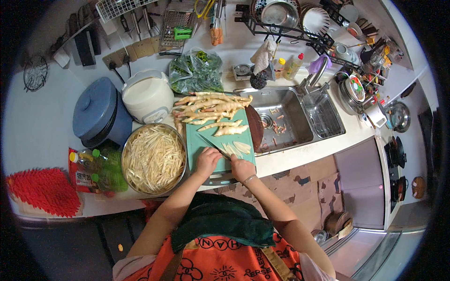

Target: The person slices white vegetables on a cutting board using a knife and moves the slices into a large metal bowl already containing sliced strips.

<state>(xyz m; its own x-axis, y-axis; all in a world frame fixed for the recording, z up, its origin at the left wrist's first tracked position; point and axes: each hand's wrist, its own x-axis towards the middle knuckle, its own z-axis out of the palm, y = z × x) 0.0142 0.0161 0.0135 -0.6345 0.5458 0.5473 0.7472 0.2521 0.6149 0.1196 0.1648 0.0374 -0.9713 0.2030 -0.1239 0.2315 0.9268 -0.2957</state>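
My right hand (242, 169) grips the handle of a kitchen knife (210, 141), whose blade points to the far left across a green cutting board (197, 154). The fingers of my left hand (208, 161) are bent together beside the blade; what lies under them is hidden. Just beyond my right hand are pale cut slices and strips (236, 149). Two peeled, ginger-like rhizomes (230, 130) rest farther up the board, with a heap of whole peeled rhizomes (214, 105) at its far end. To the left, a round metal basin (154, 159) is full of pale cut strips.
A sink (281, 119) with peelings in it is at the right, past a brown round board (254, 126). A rice cooker (147, 95), blue lidded bucket (100, 112) and plastic bag of greens (197, 72) stand behind. Bottles (105, 172) flank the basin's left.
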